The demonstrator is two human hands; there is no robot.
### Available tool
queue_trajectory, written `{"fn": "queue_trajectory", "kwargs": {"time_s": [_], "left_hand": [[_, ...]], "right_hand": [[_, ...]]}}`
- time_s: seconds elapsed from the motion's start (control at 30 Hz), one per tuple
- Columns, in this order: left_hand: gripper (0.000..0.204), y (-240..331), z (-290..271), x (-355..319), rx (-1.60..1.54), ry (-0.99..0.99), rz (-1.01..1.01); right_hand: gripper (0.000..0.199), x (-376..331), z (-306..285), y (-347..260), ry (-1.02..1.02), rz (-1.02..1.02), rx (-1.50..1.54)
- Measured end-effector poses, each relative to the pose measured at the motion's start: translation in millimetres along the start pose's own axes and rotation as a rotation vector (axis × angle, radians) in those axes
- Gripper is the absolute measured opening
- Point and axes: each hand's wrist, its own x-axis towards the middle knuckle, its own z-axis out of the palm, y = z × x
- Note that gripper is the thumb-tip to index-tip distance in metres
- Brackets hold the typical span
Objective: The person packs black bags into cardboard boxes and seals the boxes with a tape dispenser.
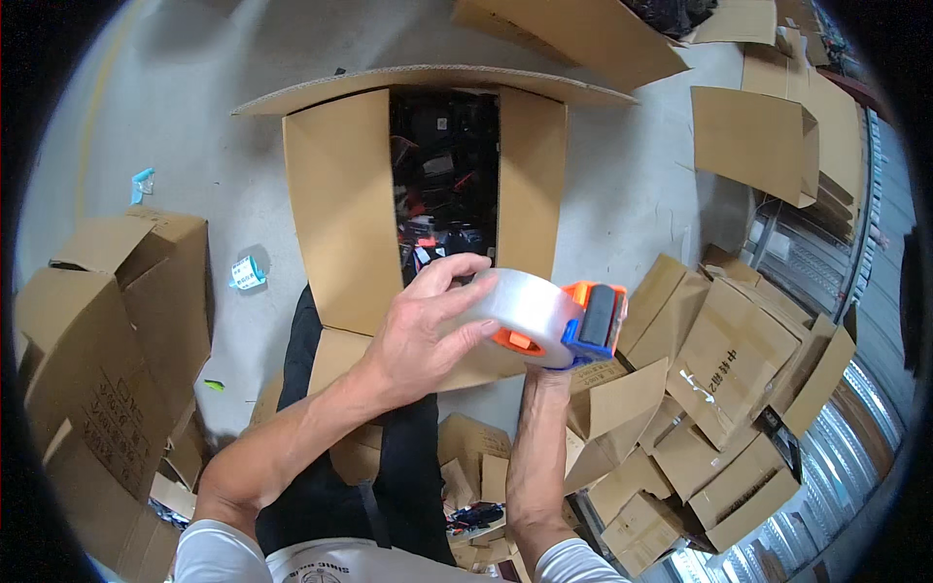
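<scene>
Tape dispenser (573, 325) held up from below by right hand (544, 374), mostly hidden; clear tape roll (520, 306) gripped by left hand (423, 325); open cardboard box (428, 194) beneath.

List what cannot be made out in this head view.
- Right hand: mostly hidden behind the tape dispenser and roll.
- Tape end: covered by left hand.
- Contents of the open carton: dark, too small to identify.
- Items by the feet: too small, partly hidden by the arms.

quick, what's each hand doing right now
left hand: fingers curled over the tape roll.
right hand: mostly hidden under the tape dispenser; grip cannot be told.
</scene>
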Motion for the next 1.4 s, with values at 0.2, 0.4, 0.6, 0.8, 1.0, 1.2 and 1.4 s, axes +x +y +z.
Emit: {"fn": "queue_trajectory", "kwargs": {"time_s": [0.2, 0.4, 0.6, 0.8, 1.0, 1.2, 1.4], "left_hand": [[0.038, 67.9, 15.3, -43.8, -0.115, 0.01, 0.04], [0.029, 160.7, 22.7, -78.5, -0.287, -0.038, -0.042], [0.027, 235.3, 29.9, -105.6, -0.377, -0.042, -0.212], [0.02, 292.8, 43.0, -145.8, -0.487, -0.046, -0.176], [0.016, 352.0, 50.4, -187.1, -0.49, -0.079, -0.013], [0.017, 390.6, 60.4, -220.9, -0.505, -0.049, 0.165], [0.016, 399.9, 56.3, -237.6, -0.486, -0.059, 0.304]], "right_hand": [[0.047, -23.0, -21.0, -110.2, -0.262, 0.062, 0.114], [0.057, -57.5, -57.9, -201.7, -0.453, 0.194, 0.432], [0.081, -71.4, -68.3, -296.8, -0.604, -0.187, 0.182], [0.076, -105.5, -96.9, -372.8, -0.618, -0.38, 0.052], [0.071, -143.7, -121.6, -435.7, -0.608, -0.596, 0.01], [0.069, -170.1, -132.7, -483.5, -0.612, -0.82, -0.01], [0.069, -181.4, -131.6, -504.5, -0.633, -0.951, -0.006]]}}
